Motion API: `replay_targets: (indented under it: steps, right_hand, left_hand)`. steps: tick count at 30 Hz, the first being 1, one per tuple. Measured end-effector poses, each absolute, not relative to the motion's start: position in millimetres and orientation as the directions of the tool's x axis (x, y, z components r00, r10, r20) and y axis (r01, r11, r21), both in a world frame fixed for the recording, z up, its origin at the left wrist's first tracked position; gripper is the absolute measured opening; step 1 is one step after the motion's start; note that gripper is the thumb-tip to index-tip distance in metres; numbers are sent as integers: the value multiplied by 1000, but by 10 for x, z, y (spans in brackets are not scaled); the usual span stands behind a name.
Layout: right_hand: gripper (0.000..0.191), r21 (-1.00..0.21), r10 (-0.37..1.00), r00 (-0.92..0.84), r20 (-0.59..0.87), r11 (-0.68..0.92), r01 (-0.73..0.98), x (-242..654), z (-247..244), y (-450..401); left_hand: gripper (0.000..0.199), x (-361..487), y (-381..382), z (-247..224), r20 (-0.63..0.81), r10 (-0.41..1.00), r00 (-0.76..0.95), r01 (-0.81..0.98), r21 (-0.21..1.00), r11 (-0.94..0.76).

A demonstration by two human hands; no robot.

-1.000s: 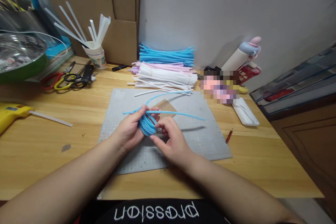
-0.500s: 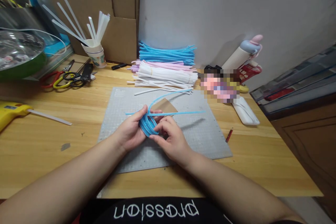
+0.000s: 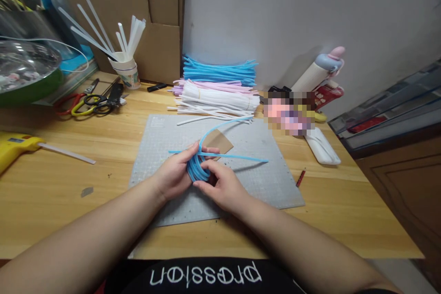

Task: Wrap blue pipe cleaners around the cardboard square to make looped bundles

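Note:
A coiled bundle of blue pipe cleaners (image 3: 197, 168) is held above the grey cutting mat (image 3: 272, 188). My left hand (image 3: 177, 170) grips the bundle from the left, its thumb near the top where the strands cross. From that crossing one blue strand curves up and to the right, and another runs nearly level across. On the lower right side of the coil, my right hand (image 3: 220, 183) holds it between thumb and fingers. A brown square piece (image 3: 223, 142) lies on the mat, partly hidden behind the fingers.
Blue, pink and white pipe cleaner bundles (image 3: 220, 96) lie behind the mat. Scissors (image 3: 82, 104), a cup of white sticks (image 3: 127, 73) and a yellow glue gun (image 3: 17, 149) are on the left. On the right are a white packet (image 3: 322, 146) and a bottle (image 3: 315, 73).
Both hands and the blue coil have shifted slightly. The level strand's right end has dropped lower, and my right fingers have moved in closer around the coil.

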State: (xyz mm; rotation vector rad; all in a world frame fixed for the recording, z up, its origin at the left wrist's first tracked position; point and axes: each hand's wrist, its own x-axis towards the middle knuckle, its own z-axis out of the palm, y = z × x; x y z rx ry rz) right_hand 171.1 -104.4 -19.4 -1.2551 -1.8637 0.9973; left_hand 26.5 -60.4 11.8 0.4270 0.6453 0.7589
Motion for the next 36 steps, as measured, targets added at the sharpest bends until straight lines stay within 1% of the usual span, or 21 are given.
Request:
replay_targets:
  steps: [3, 5, 7, 9, 12, 13, 16, 20, 22, 25, 27, 29, 31, 34, 36]
  right_hand:
    - [35, -825, 928, -316, 198, 332, 458, 1699, -167, -1047]
    - [45, -821, 930, -306, 204, 333, 465, 1686, -173, -1053]
    - [50, -822, 938, -279, 207, 321, 471, 1671, -189, -1057]
    - [45, -822, 942, -261, 212, 317, 474, 1660, -196, -1057]
    - [22, -811, 944, -246, 221, 318, 491, 1650, -179, -1055]
    - [18, -806, 946, -237, 223, 315, 501, 1648, -168, -1056]
    - [15, -789, 953, -200, 227, 300, 536, 1641, -141, -1064]
    - [7, -777, 959, -189, 213, 283, 561, 1634, -145, -1062]
    - [6, -805, 950, -208, 231, 307, 508, 1635, -160, -1047]
    - [6, -874, 943, -221, 248, 316, 369, 1653, -170, -1011]
    - [11, -905, 940, -264, 217, 295, 306, 1682, -155, -984]
    - [16, -921, 921, -350, 171, 275, 275, 1719, -125, -960]
    - [16, -935, 898, -420, 131, 253, 248, 1750, -96, -942]
    - [14, -959, 889, -451, 82, 194, 208, 1767, -85, -936]
    - [22, -972, 885, -463, 55, 154, 180, 1761, -99, -943]
  left_hand:
    - [38, 264, -600, 92, -321, 748, 581, -508, 576, 641]
    - [39, 261, -593, 78, -292, 759, 581, -531, 571, 626]
    - [41, 262, -592, 72, -284, 759, 586, -530, 575, 624]
    - [43, 267, -602, 73, -293, 748, 596, -501, 592, 631]
    - [41, 286, -628, 73, -290, 761, 580, -476, 638, 606]
    - [40, 295, -637, 71, -287, 774, 565, -477, 652, 590]
    - [36, 322, -659, 58, -272, 808, 523, -494, 675, 548]
    - [35, 349, -667, 59, -283, 808, 517, -500, 666, 554]
    - [35, 351, -661, 74, -292, 812, 505, -518, 650, 556]
    - [34, 332, -639, 93, -306, 823, 478, -553, 623, 553]
    - [34, 306, -616, 95, -311, 809, 499, -552, 605, 573]
    - [35, 278, -595, 90, -314, 783, 536, -541, 584, 605]
    - [35, 258, -582, 84, -315, 759, 570, -529, 565, 632]
    - [37, 254, -586, 79, -320, 738, 594, -513, 557, 653]
    - [38, 262, -598, 76, -325, 724, 608, -494, 559, 666]
